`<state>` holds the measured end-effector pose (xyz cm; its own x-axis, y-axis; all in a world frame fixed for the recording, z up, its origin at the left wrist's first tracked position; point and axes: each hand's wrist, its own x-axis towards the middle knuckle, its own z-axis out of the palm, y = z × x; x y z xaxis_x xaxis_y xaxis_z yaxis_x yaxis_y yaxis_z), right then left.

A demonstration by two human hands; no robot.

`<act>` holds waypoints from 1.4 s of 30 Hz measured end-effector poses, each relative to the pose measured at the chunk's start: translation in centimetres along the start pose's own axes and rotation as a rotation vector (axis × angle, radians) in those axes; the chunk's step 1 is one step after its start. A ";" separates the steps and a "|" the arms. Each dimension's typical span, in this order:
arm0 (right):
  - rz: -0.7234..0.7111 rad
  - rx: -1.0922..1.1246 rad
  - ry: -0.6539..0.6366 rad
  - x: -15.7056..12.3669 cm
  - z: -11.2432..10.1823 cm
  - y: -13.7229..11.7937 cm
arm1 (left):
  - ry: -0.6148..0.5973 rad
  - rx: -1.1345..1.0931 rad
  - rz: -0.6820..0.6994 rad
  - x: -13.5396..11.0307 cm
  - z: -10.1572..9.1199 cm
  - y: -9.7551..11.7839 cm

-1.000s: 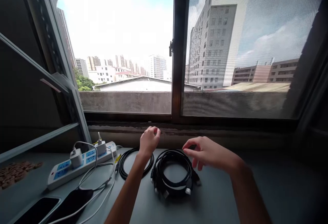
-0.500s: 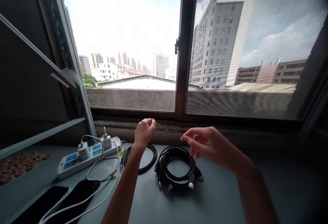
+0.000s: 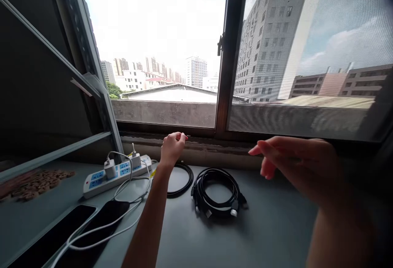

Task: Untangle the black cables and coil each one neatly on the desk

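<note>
My left hand (image 3: 172, 148) is raised above the back of the desk, thumb and fingertips pressed together in a pinch. Anything between those fingertips is too small to make out. Below it, partly behind my forearm, lies a thin coiled black cable (image 3: 187, 186). My right hand (image 3: 297, 163) hovers higher and nearer to me, right of a thicker bundle of coiled black cables (image 3: 199, 192) with several plugs. Its thumb and index finger meet at the tips, the other fingers curl under, and what they may pinch cannot be seen. Neither hand touches the cables.
A white power strip (image 3: 92, 188) with chargers stands at the left, white cords trailing from it. Two dark flat devices, one a phone-like slab (image 3: 58, 235), lie in front. Brown pieces (image 3: 46, 182) lie far left. A metal frame (image 3: 107, 108) and window (image 3: 222, 96) bound the back.
My right hand has moved right and closer to the camera, away from my left hand. My left hand stays nearly in place, still pinched. The view has shifted slightly.
</note>
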<state>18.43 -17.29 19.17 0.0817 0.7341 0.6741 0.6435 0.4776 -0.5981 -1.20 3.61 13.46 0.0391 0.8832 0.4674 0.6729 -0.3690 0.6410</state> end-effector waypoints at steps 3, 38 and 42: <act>-0.016 0.004 0.056 -0.4 -0.4 -0.3 | -0.053 0.073 -0.059 0.3 0.3 -0.7; -0.109 -0.008 -0.263 1.8 5.3 1.0 | 0.024 -0.883 0.015 -1.7 -2.4 4.2; -0.070 -0.120 -0.171 2.1 6.7 1.1 | -0.176 -1.080 0.161 -4.9 -3.7 7.6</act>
<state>14.20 -11.97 16.96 -0.0900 0.7770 0.6231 0.7301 0.4770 -0.4893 1.00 -4.57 18.32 0.2307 0.7992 0.5550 -0.3454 -0.4660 0.8146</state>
